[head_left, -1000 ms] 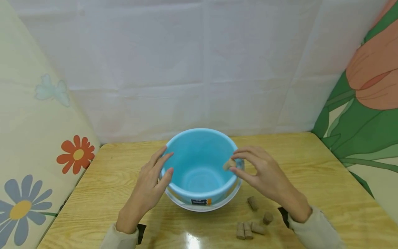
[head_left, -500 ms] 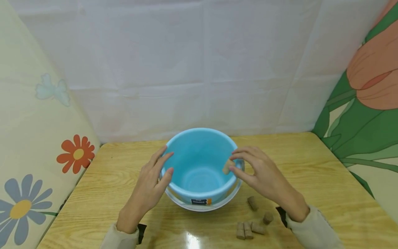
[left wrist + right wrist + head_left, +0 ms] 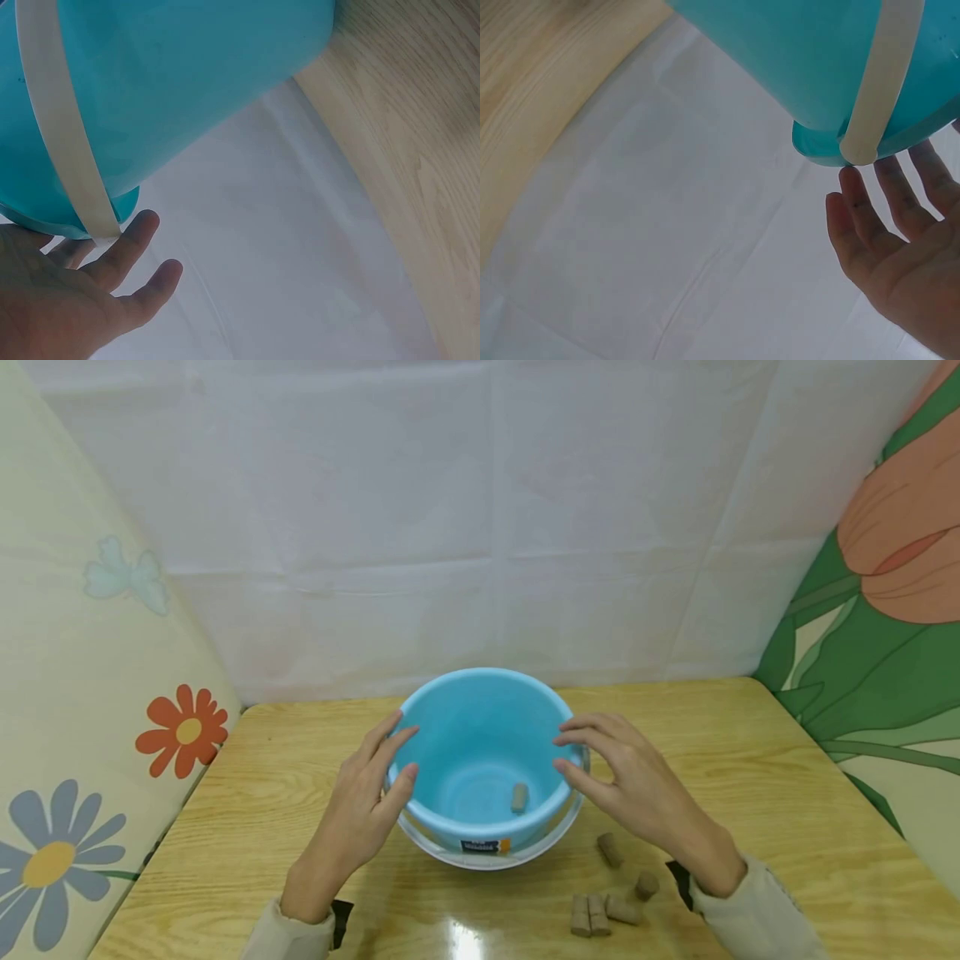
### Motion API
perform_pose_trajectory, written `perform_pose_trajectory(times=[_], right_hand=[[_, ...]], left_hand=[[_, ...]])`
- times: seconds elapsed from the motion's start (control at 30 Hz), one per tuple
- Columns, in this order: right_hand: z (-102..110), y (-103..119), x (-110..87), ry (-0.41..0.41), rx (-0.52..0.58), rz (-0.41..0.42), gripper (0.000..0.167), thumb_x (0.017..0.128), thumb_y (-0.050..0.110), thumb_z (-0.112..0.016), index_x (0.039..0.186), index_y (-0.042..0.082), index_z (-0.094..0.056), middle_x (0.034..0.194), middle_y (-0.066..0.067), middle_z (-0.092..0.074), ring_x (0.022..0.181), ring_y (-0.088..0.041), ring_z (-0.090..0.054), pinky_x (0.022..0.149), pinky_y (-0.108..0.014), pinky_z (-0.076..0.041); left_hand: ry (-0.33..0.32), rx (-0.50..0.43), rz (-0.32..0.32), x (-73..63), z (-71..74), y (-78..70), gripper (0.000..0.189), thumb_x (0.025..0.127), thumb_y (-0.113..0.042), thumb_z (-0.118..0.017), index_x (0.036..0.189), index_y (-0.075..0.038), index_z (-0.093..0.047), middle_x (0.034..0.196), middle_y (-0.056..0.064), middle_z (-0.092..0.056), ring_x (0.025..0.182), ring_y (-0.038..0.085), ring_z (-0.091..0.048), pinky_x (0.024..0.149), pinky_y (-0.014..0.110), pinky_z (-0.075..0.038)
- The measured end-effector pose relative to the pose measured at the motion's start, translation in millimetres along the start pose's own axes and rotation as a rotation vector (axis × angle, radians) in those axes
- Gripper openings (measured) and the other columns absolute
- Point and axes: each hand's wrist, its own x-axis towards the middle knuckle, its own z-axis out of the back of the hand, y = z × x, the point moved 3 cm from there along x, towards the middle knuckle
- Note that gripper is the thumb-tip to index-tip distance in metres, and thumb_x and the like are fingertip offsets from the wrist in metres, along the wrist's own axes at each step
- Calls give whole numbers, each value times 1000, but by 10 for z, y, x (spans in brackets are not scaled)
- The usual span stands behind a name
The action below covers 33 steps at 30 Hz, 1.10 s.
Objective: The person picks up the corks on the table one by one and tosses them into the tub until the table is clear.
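Note:
A light blue bucket (image 3: 480, 735) with a pale band-like handle (image 3: 480, 862) stands on the table, the handle hanging round its front. Inside, on the bottom at the right, lies a small brown cork-like cylinder (image 3: 519, 797). My left hand (image 3: 360, 802) rests at the left rim, fingers spread, thumb and a finger reaching over the opening. At the right rim is my right hand (image 3: 637, 777), its thumb and fingers parted with nothing between them. The left wrist view shows loosely spread fingers (image 3: 127, 251) beside the handle's end; the right wrist view shows similar fingers (image 3: 859, 206).
Several more brown cylinders (image 3: 598, 917) lie on the wood-grain table (image 3: 247, 827), in front of the bucket to the right. A white cloth (image 3: 480, 527) hangs behind the table. Flower-printed panels (image 3: 885, 652) border both sides.
My right hand held a brown cylinder just inside the rim, tilted it downward, then let go. The cylinder now lies in the bucket. The left hand has stayed in place.

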Motion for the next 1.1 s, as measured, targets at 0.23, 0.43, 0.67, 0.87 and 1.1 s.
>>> perform_pose_trajectory(times=[0.23, 0.43, 0.67, 0.87, 1.1], right_hand=[[18, 4, -29, -25, -10, 15, 25, 88, 18, -75, 112, 11, -72, 123, -4, -65, 117, -26, -59, 93, -49, -51], [93, -23, -73, -68, -25, 19, 28, 87, 16, -76, 114, 11, -71, 124, -5, -66, 117, -27, -60, 92, -50, -52], [171, -65, -129, -101, -45, 28, 31, 84, 13, -78, 114, 8, -71, 121, -5, -67, 116, -25, -61, 93, -47, -52], [218, -91, -198, -101, -62, 4, 31, 84, 13, -78, 114, 8, -71, 120, -4, -67, 116, -25, -61, 92, -48, -52], [253, -122, -285, -91, -93, -23, 29, 84, 13, -79, 112, 11, -71, 120, -1, -66, 115, -22, -60, 91, -45, -52]], left_hand=[[5, -6, 9, -8, -4, -5, 44, 103, -26, -50, 144, -11, -51, 160, 9, -33, 138, 36, -44, 103, 66, -29], [3, -7, 13, -8, 3, -10, 44, 103, -26, -49, 143, -10, -51, 160, 10, -34, 139, 37, -42, 103, 67, -29], [5, -3, 10, -5, 9, -17, 44, 102, -25, -50, 143, -10, -52, 159, 11, -34, 138, 38, -42, 102, 67, -29], [2, -4, 5, -1, 15, -16, 44, 102, -25, -50, 143, -10, -52, 159, 11, -35, 137, 38, -44, 102, 68, -30], [-11, -4, -6, 3, 16, -6, 44, 101, -24, -50, 143, -11, -53, 159, 11, -36, 133, 39, -48, 101, 69, -31]])
